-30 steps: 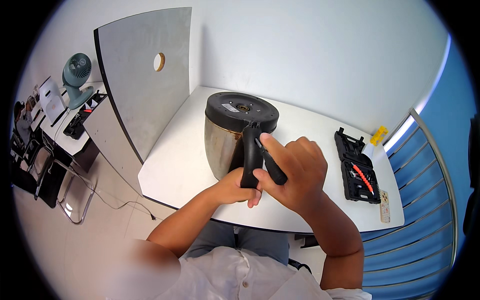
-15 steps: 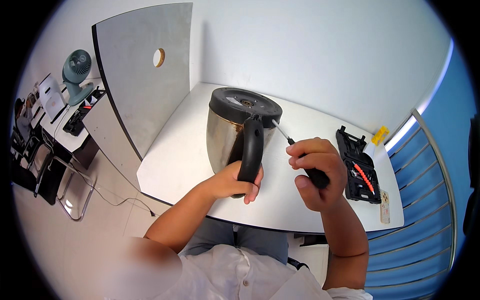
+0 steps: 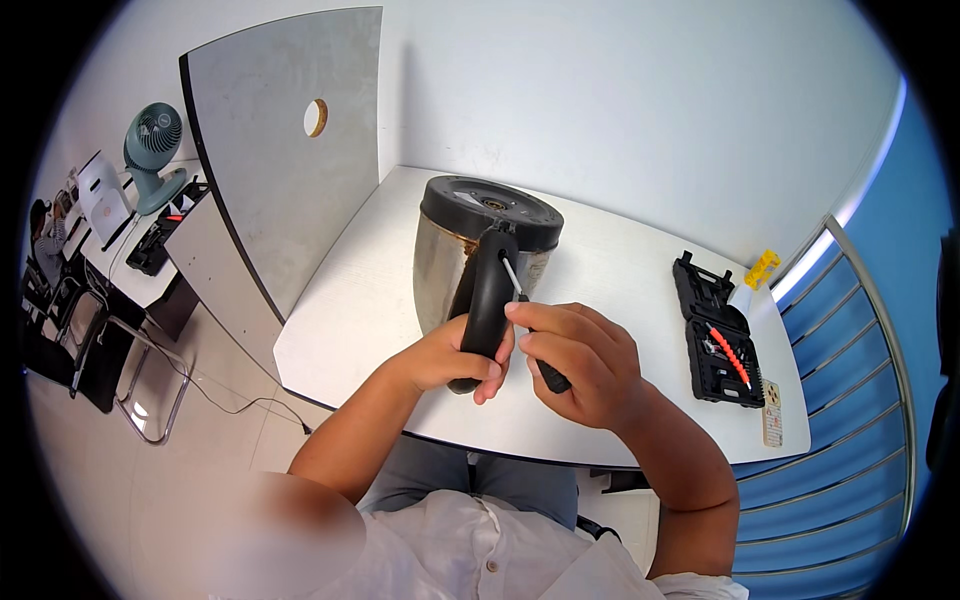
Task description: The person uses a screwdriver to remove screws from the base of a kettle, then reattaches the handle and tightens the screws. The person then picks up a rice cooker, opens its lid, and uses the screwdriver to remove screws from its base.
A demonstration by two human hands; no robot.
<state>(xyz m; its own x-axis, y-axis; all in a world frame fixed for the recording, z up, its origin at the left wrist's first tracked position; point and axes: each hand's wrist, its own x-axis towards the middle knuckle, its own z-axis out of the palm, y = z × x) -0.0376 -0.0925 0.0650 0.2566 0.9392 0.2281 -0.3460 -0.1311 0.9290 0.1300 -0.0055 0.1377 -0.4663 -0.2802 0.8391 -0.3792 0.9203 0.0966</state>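
Observation:
A steel electric kettle [image 3: 436,275] stands upside down on the white table, its black round base [image 3: 460,207] facing up. My left hand [image 3: 440,358] is wrapped round the lower part of its black handle [image 3: 491,285]. In my right hand [image 3: 590,365] is a screwdriver [image 3: 549,376] with a black grip and a thin metal shaft. The shaft slants up to a hole near the top of the handle, where its tip is at or just inside the opening. Brown stains mark the steel beside the handle joint.
To the right lie an open black tool case [image 3: 722,345] with an orange flexible shaft, a remote control [image 3: 772,412] and a yellow object [image 3: 763,268]. A grey partition [image 3: 285,150] borders the table's left side. Beyond it are a fan [image 3: 153,150] and a distant person. Metal railings [image 3: 850,330] run at right.
My right hand has moved left with the screwdriver, bringing its tip from beside the base to the handle's hole. The kettle handle has turned slightly left, my left hand still round it.

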